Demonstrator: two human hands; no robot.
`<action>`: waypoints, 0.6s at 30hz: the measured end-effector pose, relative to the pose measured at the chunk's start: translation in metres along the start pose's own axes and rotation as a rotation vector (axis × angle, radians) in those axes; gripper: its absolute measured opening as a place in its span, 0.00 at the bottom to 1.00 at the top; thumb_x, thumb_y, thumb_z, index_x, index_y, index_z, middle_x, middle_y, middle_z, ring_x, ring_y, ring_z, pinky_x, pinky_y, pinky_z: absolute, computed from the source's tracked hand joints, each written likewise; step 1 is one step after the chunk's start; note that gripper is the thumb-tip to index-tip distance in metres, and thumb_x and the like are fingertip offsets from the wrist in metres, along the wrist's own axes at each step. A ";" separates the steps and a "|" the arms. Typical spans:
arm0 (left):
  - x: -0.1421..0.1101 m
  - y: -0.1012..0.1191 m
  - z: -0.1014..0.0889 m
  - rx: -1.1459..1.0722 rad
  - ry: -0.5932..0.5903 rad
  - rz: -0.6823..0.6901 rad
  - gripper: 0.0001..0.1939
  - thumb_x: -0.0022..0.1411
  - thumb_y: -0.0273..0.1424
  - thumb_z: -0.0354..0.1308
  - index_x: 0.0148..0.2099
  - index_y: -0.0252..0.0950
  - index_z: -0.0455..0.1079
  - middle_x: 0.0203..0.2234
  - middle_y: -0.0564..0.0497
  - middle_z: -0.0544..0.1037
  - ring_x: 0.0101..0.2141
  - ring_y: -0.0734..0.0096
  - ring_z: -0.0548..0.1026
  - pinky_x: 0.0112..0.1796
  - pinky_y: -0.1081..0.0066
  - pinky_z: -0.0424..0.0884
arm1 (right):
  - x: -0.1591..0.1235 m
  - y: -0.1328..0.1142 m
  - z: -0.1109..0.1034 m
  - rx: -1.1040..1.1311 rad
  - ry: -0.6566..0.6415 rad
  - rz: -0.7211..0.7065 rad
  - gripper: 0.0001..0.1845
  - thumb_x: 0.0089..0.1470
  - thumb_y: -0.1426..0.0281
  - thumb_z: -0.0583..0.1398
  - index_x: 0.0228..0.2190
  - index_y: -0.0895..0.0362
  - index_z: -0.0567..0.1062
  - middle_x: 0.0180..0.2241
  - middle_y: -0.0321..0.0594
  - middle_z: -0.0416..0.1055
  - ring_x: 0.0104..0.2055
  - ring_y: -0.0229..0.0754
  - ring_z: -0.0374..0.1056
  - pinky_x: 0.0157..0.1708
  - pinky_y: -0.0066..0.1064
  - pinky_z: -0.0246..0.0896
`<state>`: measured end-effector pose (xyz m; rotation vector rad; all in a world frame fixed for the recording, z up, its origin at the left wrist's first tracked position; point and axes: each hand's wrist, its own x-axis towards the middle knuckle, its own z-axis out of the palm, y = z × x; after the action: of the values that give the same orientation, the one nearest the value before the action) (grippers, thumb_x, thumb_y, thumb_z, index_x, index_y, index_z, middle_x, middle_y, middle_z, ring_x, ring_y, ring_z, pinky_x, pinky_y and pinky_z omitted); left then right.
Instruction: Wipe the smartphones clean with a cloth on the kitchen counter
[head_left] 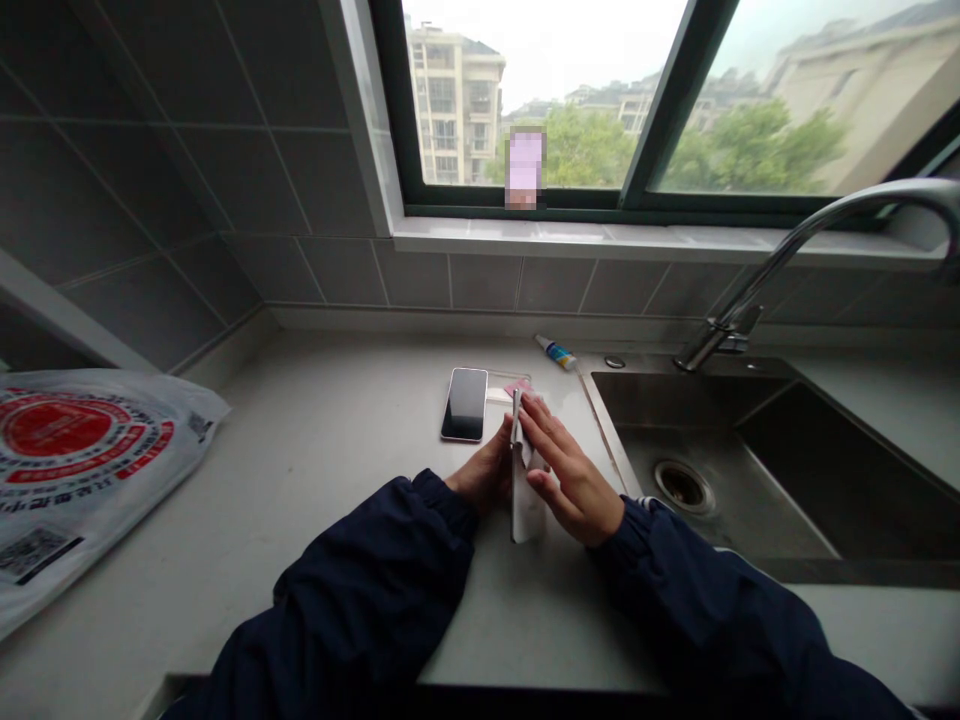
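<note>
My left hand (487,470) is closed on the left side of a thin, flat tablet-like device (528,515), held upright and seen nearly edge-on over the counter. Against its right face my right hand (574,485) presses a crumpled white tissue (524,452), the fingers long and close together. Most of the device's faces are hidden by the angle and the hands. A black-screened phone (465,405) lies flat just beyond my left hand. Behind the hands, partly covered, is a clear case (496,394) with a pink piece (519,386) by it.
A small white and blue tube (556,352) lies near the back of the counter (345,420). At the right is a steel sink (780,570) with a curved faucet (757,265). A white plastic bag (180,410) with red print sits at the left. A window stands behind.
</note>
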<state>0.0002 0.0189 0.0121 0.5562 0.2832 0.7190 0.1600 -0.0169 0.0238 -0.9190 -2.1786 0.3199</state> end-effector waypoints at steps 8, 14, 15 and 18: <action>-0.004 0.002 0.006 0.103 0.101 -0.034 0.33 0.64 0.55 0.55 0.61 0.37 0.71 0.47 0.41 0.80 0.48 0.53 0.78 0.48 0.61 0.72 | 0.003 0.000 0.000 0.011 0.058 0.137 0.35 0.69 0.57 0.50 0.71 0.52 0.48 0.73 0.46 0.42 0.74 0.53 0.40 0.70 0.56 0.44; -0.002 0.006 0.002 -0.008 0.150 -0.015 0.40 0.63 0.61 0.49 0.60 0.33 0.71 0.44 0.37 0.80 0.46 0.52 0.79 0.50 0.59 0.71 | 0.002 0.006 0.004 0.017 0.069 0.197 0.30 0.69 0.60 0.53 0.68 0.54 0.59 0.69 0.50 0.55 0.71 0.53 0.53 0.68 0.55 0.52; -0.002 0.007 0.001 -0.031 0.162 -0.006 0.41 0.64 0.61 0.47 0.59 0.32 0.72 0.43 0.37 0.80 0.46 0.52 0.79 0.51 0.59 0.71 | 0.001 0.006 0.005 0.004 0.054 0.197 0.30 0.68 0.61 0.54 0.67 0.54 0.60 0.69 0.51 0.56 0.70 0.54 0.54 0.67 0.55 0.53; 0.000 0.007 0.002 -0.084 0.172 0.086 0.40 0.68 0.59 0.41 0.58 0.29 0.71 0.45 0.37 0.80 0.51 0.54 0.77 0.55 0.60 0.68 | 0.000 0.005 0.005 -0.057 0.006 0.188 0.28 0.66 0.62 0.57 0.65 0.54 0.65 0.66 0.53 0.60 0.70 0.59 0.54 0.65 0.64 0.51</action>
<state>-0.0027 0.0220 0.0180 0.4293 0.3887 0.8597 0.1583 -0.0130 0.0181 -1.1586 -2.1093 0.3467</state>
